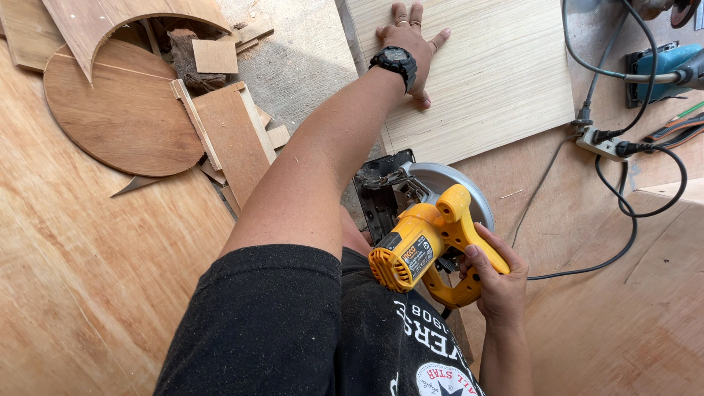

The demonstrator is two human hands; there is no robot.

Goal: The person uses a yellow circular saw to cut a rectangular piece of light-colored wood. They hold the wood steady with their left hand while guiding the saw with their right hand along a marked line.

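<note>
While the left hand (405, 40) lies flat with its fingers spread on the pale plywood panel (484, 73), the right hand (493, 282) has its fingers wrapped tight around the rear handle of a yellow circular saw (429, 238), and from my remote seat I read the pose as a brace: the open palm seems there to pin the sheet so it cannot shift. The saw sits at the panel's near edge, just in front of the person's black shirt, its grey blade guard (451, 183) and dark base plate (381, 194) touching or just short of the wood; I cannot tell whether the blade is in the sheet. A black wristwatch (396, 60) rides the outstretched left arm, which crosses above the tool, keeping that hand well apart from the blade. The saw's black cord (623, 227) loops off to the right toward a white power strip (603, 143), apparently routed away from the blade. A blue power tool (664, 70) rests beyond it. To the left, a round wooden disc (121, 117) and a scatter of offcuts (231, 132) lie on the plywood floor (81, 286), pushed well clear of the panel.
</note>
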